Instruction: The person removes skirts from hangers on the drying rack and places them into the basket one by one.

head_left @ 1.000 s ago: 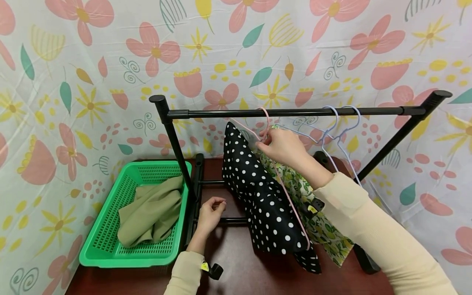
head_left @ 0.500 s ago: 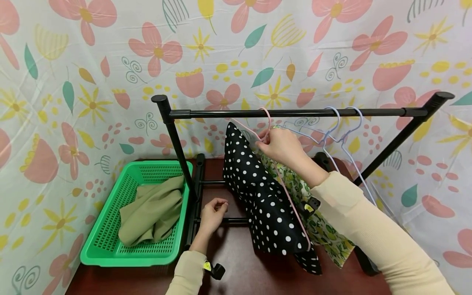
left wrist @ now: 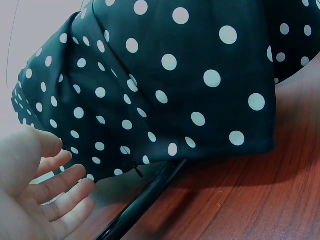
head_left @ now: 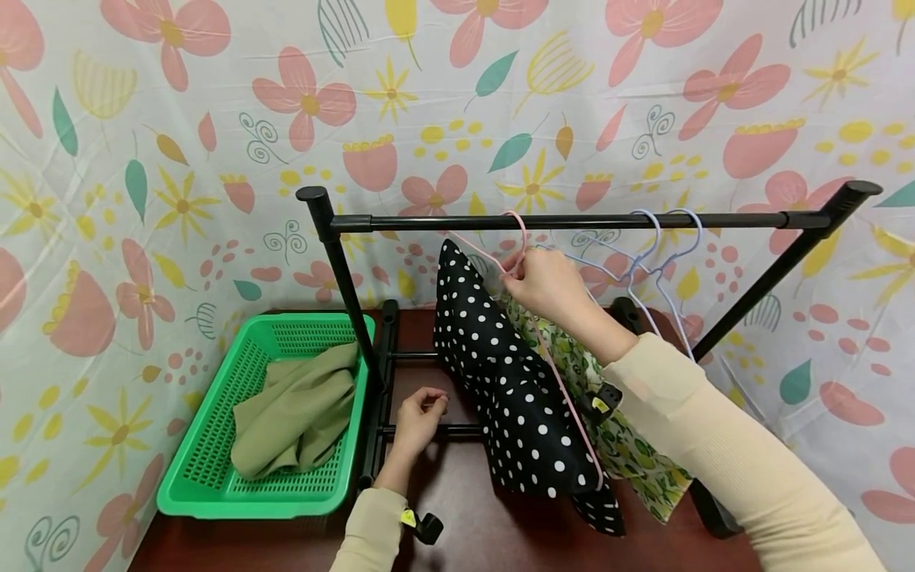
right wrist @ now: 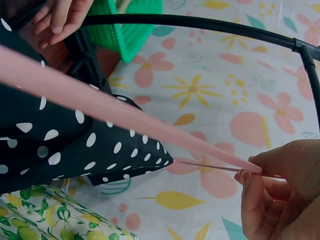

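My right hand (head_left: 549,278) pinches the pink hanger (head_left: 569,397) just below its hook, which loops over the black rail (head_left: 429,222). In the right wrist view the thumb and fingers meet on the hanger's neck. A black polka-dot garment (head_left: 493,357) hangs from this hanger. Low on the left, my left hand (head_left: 418,421) is held beside the garment with fingers loosely bent and nothing in them. The left wrist view shows those fingers (left wrist: 65,200) close to the garment's lower edge. Behind the dotted cloth hangs a lemon-print garment (head_left: 629,445), partly covered by my right arm.
Two lavender hangers (head_left: 661,278) hang on the rail to the right of my hand. A green basket (head_left: 250,508) with an olive cloth (head_left: 296,413) in it stands left of the rack, on the reddish-brown table (head_left: 486,548). A floral curtain (head_left: 300,175) covers the back.
My left hand has shifted slightly right towards the dotted garment. The right hand keeps its pinch on the pink hanger, and the lavender hangers sway a little.
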Demonstrator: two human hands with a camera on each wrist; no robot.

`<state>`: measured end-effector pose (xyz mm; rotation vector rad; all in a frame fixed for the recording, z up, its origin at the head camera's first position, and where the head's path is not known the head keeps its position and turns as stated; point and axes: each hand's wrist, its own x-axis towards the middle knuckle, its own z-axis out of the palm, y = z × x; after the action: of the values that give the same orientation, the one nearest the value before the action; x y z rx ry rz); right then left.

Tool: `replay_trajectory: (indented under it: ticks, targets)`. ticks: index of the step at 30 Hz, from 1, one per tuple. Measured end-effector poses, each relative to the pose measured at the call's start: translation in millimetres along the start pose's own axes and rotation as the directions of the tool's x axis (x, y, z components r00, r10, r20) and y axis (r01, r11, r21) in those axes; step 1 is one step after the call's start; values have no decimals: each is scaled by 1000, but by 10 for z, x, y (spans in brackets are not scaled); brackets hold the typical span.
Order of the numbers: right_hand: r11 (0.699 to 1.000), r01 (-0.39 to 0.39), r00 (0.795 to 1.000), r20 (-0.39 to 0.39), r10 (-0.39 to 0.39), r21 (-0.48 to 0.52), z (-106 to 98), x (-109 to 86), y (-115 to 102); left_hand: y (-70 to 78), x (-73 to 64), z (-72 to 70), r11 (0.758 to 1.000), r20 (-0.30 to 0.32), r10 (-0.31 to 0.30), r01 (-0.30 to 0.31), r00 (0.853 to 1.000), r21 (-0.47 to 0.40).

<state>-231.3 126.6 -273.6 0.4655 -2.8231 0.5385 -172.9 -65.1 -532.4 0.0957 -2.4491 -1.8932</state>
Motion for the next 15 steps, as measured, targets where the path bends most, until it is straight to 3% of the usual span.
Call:
replay_trajectory:
  ticks: [7, 15]
  targets:
    - [1000, 12, 1000, -12, -12, 1, -28, -9, 12, -44, 3, 34, 999, 13, -27, 27, 1000, -16]
    - [999, 31, 999, -37, -31, 15, -46, -5, 1, -30, -8, 43, 1000, 8, -12, 12, 1000, -16]
